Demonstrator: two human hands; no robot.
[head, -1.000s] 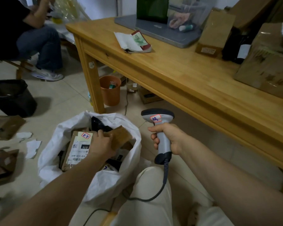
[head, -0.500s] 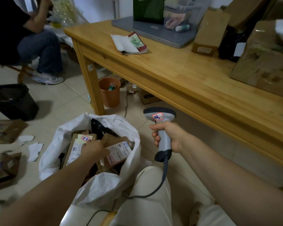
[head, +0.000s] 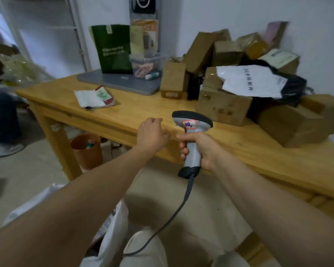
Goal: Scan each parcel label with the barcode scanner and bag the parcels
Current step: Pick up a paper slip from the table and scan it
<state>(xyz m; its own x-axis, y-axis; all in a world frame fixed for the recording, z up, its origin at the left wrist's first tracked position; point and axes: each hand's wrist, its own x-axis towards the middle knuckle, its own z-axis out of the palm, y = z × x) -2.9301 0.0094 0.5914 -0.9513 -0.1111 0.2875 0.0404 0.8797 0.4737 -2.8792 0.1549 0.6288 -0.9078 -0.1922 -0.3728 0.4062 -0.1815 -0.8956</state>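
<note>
My right hand (head: 199, 149) grips the handle of a grey barcode scanner (head: 191, 128) with a red-edged sticker; its cable hangs down to my lap. My left hand (head: 151, 132) is raised at the front edge of the wooden table (head: 143, 112), holding nothing, fingers loosely curled. A pile of brown cardboard parcels (head: 224, 106) and a white mailer (head: 253, 81) sits on the table's right half. Only the rim of the white bag (head: 114, 228) shows at the bottom, beneath my left forearm.
A grey laptop (head: 120, 83), a green paper bag (head: 113, 49), a clear plastic box (head: 148, 64) and an open booklet (head: 94, 97) lie on the table. An orange bin (head: 87, 151) stands under it. Another person's leg (head: 2, 120) is at the left.
My left hand has let go of the parcels in the white bag and risen to the table edge. The view has tilted up from the bag to the parcel pile.
</note>
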